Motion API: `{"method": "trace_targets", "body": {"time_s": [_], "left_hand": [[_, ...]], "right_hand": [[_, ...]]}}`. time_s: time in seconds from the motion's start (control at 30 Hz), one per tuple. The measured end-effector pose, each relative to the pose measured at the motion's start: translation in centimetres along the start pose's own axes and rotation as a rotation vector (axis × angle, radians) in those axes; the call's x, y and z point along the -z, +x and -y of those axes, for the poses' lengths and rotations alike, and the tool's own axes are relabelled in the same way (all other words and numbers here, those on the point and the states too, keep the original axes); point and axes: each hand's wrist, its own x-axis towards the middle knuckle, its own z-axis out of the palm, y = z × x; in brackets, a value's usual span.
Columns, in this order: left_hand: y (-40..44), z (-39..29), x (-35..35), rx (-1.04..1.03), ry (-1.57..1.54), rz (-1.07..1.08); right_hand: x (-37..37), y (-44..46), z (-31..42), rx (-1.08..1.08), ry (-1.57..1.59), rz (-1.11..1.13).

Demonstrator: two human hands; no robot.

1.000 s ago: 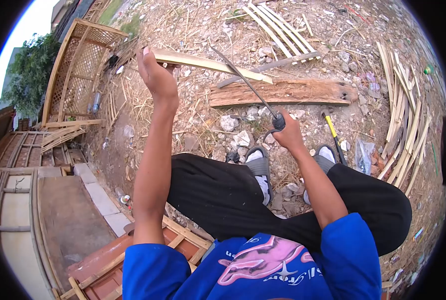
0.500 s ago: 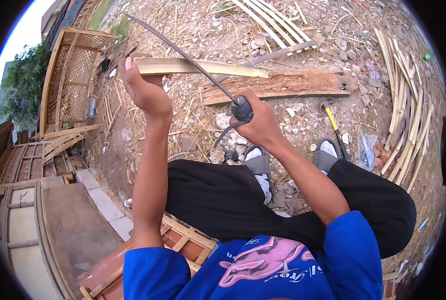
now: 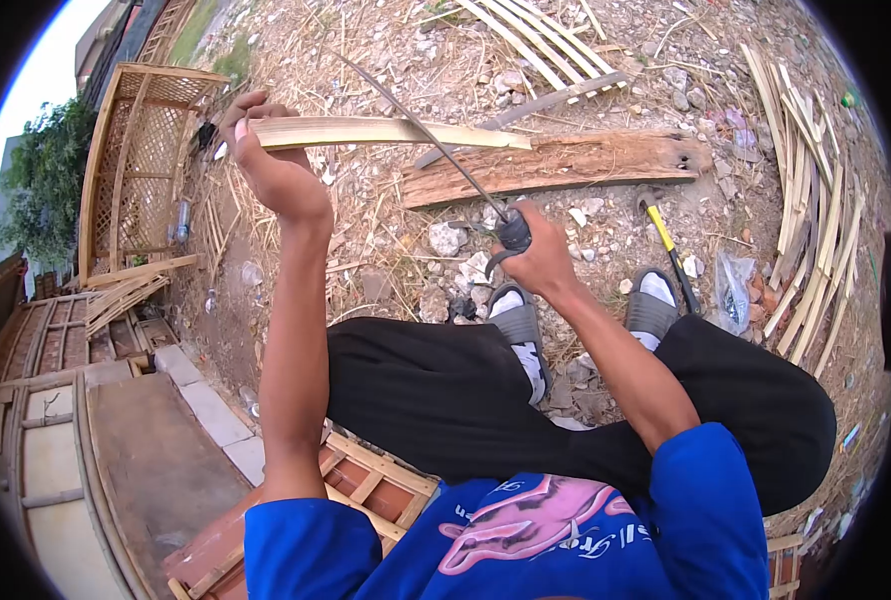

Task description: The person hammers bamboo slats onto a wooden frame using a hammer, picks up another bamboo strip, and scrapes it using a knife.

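My left hand (image 3: 278, 175) is closed around one end of a pale split bamboo strip (image 3: 366, 131), held level with its free end pointing right. In my right hand (image 3: 544, 250) is a long knife with a thin, dark blade (image 3: 466, 175) and a black wrapped handle (image 3: 513, 232). The blade slants up and left, crossing the strip in view near its right half. Whether its edge touches the strip I cannot tell. Below the strip's free end, a weathered wooden plank (image 3: 566, 170) lies on the ground.
A hammer (image 3: 671, 245) with a yellow and black handle lies right of my sandalled feet, beside a clear plastic bag (image 3: 734, 290). Bamboo strips (image 3: 811, 220) are piled at the right, with more strips (image 3: 536, 45) at the top. A lattice frame (image 3: 138, 170) stands left. Rubble and straw cover the ground.
My right hand has moved right and slightly down with the knife, so the blade crosses the strip farther along. My left hand and the strip have shifted slightly left.
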Motion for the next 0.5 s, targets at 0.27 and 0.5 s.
{"method": "trace_targets", "body": {"time_s": [0.27,0.5], "left_hand": [[-0.5,-0.3,-2.2,-0.09,-0.172,0.071],[-0.6,-0.6,-2.8,0.034,-0.447,0.109]], "right_hand": [[0.4,1.4,-2.9,-0.006,-0.086,-0.027],[3.0,0.3,-8.6,-0.2,-0.289,-0.018]]}}
